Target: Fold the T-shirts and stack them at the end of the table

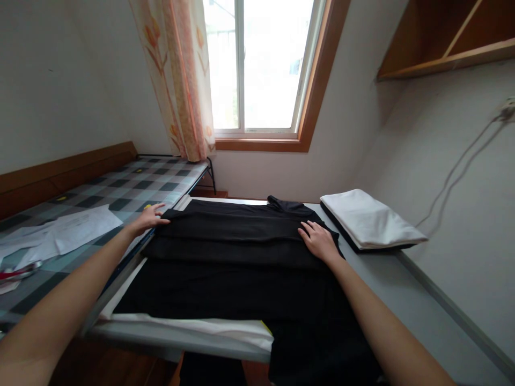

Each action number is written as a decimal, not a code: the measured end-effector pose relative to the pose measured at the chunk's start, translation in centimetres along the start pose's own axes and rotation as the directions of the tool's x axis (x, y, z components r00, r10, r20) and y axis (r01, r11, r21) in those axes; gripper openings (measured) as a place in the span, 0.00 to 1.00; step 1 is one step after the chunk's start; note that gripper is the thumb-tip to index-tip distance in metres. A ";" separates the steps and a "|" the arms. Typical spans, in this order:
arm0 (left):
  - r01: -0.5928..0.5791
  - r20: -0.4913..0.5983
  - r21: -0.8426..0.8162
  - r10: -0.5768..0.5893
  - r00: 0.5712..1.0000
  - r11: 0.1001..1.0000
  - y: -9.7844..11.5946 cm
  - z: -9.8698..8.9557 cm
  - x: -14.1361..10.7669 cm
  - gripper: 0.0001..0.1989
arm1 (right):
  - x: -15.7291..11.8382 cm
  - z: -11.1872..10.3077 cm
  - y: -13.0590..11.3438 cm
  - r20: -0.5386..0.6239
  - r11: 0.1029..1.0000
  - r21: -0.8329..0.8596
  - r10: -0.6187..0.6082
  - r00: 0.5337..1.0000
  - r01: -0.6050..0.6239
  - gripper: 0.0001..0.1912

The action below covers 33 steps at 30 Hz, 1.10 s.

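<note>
A black garment [225,284] lies spread over the table, its far part folded over in a long band and its near right part hanging past the table's front edge. My left hand [151,219] is at the band's far left corner, thumb and fingers apart, touching the cloth's edge. On the right end of the band my right hand [319,241] lies flat with its fingers spread. Under the garment, white material [241,328] shows along the front edge.
Folded white and black cloth [372,217] sits at the table's [410,305] back right. To the left, a bed with a checked cover [156,179] holds papers [76,230]. A curtain [177,80] hangs by the window, and a wooden shelf [450,61] is at upper right.
</note>
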<state>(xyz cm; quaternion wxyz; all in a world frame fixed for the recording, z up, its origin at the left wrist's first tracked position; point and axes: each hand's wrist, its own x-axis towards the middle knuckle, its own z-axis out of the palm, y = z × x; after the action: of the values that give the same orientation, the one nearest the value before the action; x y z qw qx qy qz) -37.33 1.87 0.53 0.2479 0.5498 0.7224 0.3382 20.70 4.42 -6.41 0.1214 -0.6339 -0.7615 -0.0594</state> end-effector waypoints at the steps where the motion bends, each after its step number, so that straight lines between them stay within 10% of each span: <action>1: -0.079 -0.021 0.069 0.080 0.997 0.994 0.2 0.1 0.0 0.42 | 0.0 0.0 0.0 -0.001 1.000 0.008 0.005 1.000 -0.004 0.30; 4: -0.287 0.050 0.301 0.285 0.957 0.910 1.1 0.5 0.2 0.27 | -0.1 0.1 0.1 -0.001 1.000 0.026 0.011 1.000 -0.011 0.29; 8: -0.299 0.189 0.426 0.239 0.952 0.854 2.3 0.8 0.1 0.12 | -0.2 0.0 0.1 0.011 0.999 0.037 0.010 1.000 -0.011 0.29; 15: -0.031 0.364 0.207 -0.048 0.930 0.978 7.9 1.0 -1.9 0.38 | -0.2 -0.2 -0.1 0.016 0.999 0.042 0.018 1.000 -0.019 0.29; 23: -0.133 0.509 0.043 0.093 0.856 0.990 17.6 12.0 -3.9 0.45 | -0.3 -0.1 -0.3 0.032 0.996 0.078 0.050 0.998 -0.053 0.27; 30: -0.368 0.414 0.413 0.188 0.891 0.833 17.9 17.9 -4.7 0.17 | -0.2 0.2 0.0 0.019 0.993 0.111 0.044 0.999 -0.045 0.26; 33: -0.336 0.382 0.537 0.132 0.915 0.773 17.5 18.5 -5.0 0.20 | -0.2 0.2 0.0 0.011 0.992 0.115 0.047 0.999 -0.048 0.25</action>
<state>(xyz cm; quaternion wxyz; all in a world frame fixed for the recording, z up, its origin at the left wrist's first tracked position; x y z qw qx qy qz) -11.50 3.94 1.79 0.1340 0.7337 0.6655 0.0293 20.75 4.30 -6.68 0.1559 -0.6442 -0.7488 -0.0098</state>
